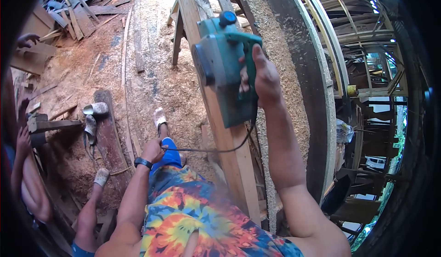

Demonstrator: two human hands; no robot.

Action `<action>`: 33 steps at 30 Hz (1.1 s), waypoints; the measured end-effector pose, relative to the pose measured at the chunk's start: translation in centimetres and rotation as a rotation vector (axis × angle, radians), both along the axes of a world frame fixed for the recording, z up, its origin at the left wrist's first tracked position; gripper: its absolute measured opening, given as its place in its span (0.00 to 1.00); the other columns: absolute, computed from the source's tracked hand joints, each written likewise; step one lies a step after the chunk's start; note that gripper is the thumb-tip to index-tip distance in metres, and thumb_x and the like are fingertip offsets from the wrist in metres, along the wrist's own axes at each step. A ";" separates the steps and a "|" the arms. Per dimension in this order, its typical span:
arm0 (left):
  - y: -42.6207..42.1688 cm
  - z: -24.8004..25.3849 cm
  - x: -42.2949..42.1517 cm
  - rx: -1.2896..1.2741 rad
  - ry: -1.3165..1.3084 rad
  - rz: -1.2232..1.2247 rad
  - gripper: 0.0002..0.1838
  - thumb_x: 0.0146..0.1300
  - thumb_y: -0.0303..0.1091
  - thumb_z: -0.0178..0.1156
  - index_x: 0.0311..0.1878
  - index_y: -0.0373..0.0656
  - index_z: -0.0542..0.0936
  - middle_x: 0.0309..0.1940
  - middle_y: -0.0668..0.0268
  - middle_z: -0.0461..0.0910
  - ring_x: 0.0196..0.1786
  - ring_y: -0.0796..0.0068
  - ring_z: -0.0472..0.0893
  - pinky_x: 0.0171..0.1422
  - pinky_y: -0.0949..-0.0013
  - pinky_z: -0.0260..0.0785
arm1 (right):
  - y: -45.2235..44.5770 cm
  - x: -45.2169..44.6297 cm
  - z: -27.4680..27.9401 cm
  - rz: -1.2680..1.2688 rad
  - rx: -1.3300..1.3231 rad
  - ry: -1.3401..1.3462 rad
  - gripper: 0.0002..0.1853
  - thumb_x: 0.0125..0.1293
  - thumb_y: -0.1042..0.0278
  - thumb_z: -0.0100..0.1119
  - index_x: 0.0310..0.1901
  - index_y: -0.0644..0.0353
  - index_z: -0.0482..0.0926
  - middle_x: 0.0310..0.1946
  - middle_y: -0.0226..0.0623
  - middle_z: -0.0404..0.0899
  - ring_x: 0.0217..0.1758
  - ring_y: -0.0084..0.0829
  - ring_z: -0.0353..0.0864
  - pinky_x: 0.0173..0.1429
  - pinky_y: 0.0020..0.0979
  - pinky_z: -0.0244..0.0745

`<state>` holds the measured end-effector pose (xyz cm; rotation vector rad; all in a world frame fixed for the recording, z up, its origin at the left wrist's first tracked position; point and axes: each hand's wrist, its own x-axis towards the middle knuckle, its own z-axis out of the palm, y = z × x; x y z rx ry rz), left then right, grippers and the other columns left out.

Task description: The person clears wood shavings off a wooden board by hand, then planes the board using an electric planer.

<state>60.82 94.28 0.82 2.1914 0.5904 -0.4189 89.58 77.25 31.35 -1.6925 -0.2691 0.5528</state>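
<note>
A green electric hand planer (225,68) rests on a long wooden plank (236,165), its front knob pointing away from me. My right hand (264,77) is wrapped around the planer's rear handle. A black power cord (220,151) runs from the handle back to my left hand (154,151), whose fingers are closed around it beside my thigh. A dark watch sits on my left wrist. Shavings fly up around the planer's front end.
Wood shavings (280,59) cover the ground and bench. To the left lie a pair of clogs (95,109) on a board. Another person's legs and hands (23,139) are at the far left. Scrap wood (76,8) is piled at the back left; stacked strips (358,18) stand at right.
</note>
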 end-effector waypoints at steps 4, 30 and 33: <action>1.6 -0.1 1.1 -0.007 -0.047 0.057 0.17 0.62 0.43 0.68 0.38 0.36 0.83 0.33 0.44 0.83 0.39 0.42 0.83 0.45 0.48 0.74 | 8.7 8.9 0.7 0.065 0.061 -0.027 0.32 0.73 0.33 0.52 0.42 0.64 0.75 0.18 0.31 0.70 0.15 0.25 0.70 0.23 0.30 0.72; -1.3 -2.3 -2.0 0.004 -0.042 -0.134 0.13 0.54 0.39 0.68 0.38 0.40 0.84 0.34 0.49 0.85 0.42 0.46 0.85 0.49 0.51 0.77 | -19.9 -19.8 -1.7 -0.017 0.027 0.135 0.38 0.68 0.30 0.56 0.49 0.68 0.75 0.20 0.31 0.74 0.20 0.22 0.74 0.26 0.24 0.70; -6.3 -0.7 -1.8 -0.041 0.080 -0.393 0.15 0.51 0.40 0.68 0.38 0.40 0.84 0.34 0.50 0.86 0.41 0.47 0.85 0.47 0.50 0.77 | -26.6 -27.9 -2.3 -0.151 -0.034 0.227 0.46 0.59 0.24 0.62 0.50 0.72 0.76 0.19 0.32 0.76 0.20 0.23 0.75 0.27 0.25 0.72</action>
